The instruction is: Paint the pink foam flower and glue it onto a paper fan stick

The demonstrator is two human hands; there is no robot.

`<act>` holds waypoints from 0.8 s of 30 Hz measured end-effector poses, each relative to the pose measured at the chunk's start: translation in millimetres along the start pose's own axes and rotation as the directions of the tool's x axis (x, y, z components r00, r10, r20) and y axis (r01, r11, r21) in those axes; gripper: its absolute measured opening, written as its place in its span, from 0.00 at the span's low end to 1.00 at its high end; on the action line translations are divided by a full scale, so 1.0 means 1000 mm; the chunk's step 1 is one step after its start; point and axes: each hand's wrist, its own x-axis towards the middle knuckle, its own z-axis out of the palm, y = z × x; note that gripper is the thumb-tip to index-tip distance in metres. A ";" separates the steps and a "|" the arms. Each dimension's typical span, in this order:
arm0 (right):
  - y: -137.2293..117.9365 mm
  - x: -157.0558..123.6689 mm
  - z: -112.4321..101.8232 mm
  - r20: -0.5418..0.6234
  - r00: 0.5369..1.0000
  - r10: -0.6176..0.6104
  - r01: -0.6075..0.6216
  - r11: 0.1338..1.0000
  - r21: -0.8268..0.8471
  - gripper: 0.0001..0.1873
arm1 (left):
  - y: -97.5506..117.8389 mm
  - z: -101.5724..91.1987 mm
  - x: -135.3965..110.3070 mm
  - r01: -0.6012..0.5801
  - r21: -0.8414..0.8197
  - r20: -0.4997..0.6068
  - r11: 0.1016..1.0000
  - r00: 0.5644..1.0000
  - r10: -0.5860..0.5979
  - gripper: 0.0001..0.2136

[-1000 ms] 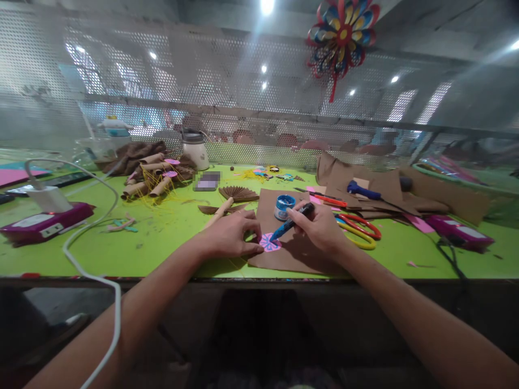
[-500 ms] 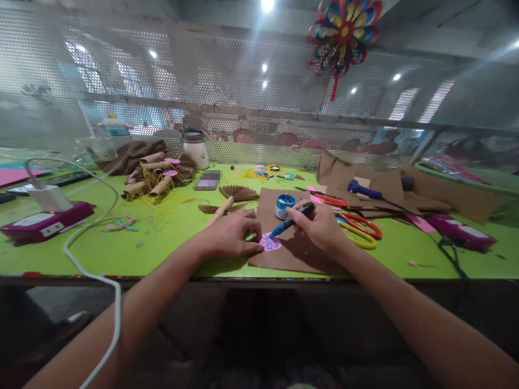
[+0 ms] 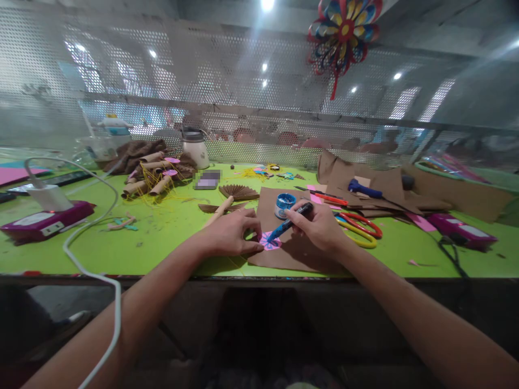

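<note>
My right hand (image 3: 320,224) is closed round a blue marker (image 3: 288,225) with a black end, its tip on a pink paper piece (image 3: 275,245) that bears blue lines like petals. The left edge of that paper is pinched by my left hand (image 3: 237,232), thumb and fingers close together. Under the pink piece lies a sheet of brown cardboard (image 3: 265,216). An opened jar of blue paint (image 3: 285,206) stands on the cardboard just beyond the marker. A folded brown paper fan (image 3: 239,192) and a cardboard roll lie beyond my left hand.
To the right are scissors (image 3: 367,241), a red-handled cutter (image 3: 330,199), a blue glue gun (image 3: 365,189) and a purple power strip (image 3: 462,232). Leftward are cardboard tubes (image 3: 162,185), another purple power strip (image 3: 48,221) and a white cable (image 3: 93,276). A white jar (image 3: 195,149) stands behind.
The marker tip has shifted slightly left and down across the pink paper, towards the middle of the drawn lines. My left hand stays in place.
</note>
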 end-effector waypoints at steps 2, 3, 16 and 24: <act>0.001 0.000 0.000 -0.012 1.000 -0.004 0.004 1.000 -0.003 0.15 | 0.000 0.000 0.000 -0.003 0.003 -0.006 1.000 1.000 0.003 0.13; 0.001 0.000 0.000 -0.018 1.000 -0.004 0.004 1.000 -0.003 0.15 | 0.000 0.000 0.000 -0.005 0.005 -0.005 1.000 1.000 0.005 0.13; 0.000 0.000 0.000 -0.006 1.000 0.019 -0.019 1.000 0.015 0.15 | 0.001 -0.001 -0.001 -0.005 -0.003 0.016 1.000 1.000 0.005 0.12; 0.001 0.001 0.001 -0.014 1.000 0.027 -0.026 0.999 0.029 0.16 | 0.001 -0.001 -0.001 -0.005 -0.010 0.014 1.000 1.000 0.006 0.13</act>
